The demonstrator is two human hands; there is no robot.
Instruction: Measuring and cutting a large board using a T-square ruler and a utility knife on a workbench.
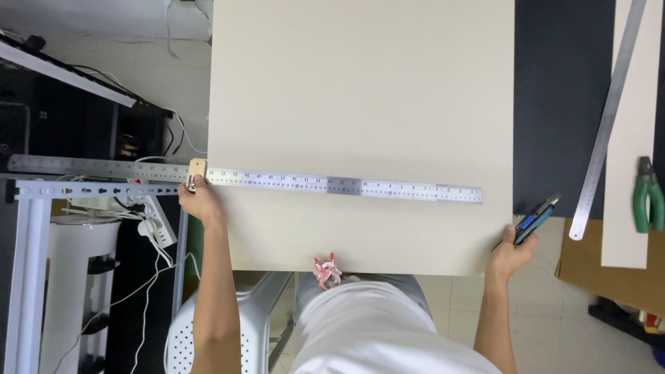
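My left hand (197, 201) pins steel ruler (277, 181) across cream board (360, 90); right hand (514, 251) grip closed on blue utility knife (537, 220). Ruler placed, no cut visible yet.

Long steel ruler (242, 178) lies flat across cream board (360, 104).

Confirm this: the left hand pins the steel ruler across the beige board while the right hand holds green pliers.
Wrong on the tool. The right hand holds a blue utility knife; the green pliers lie apart. The left hand does pin the steel ruler across the beige board, as the head view shows.
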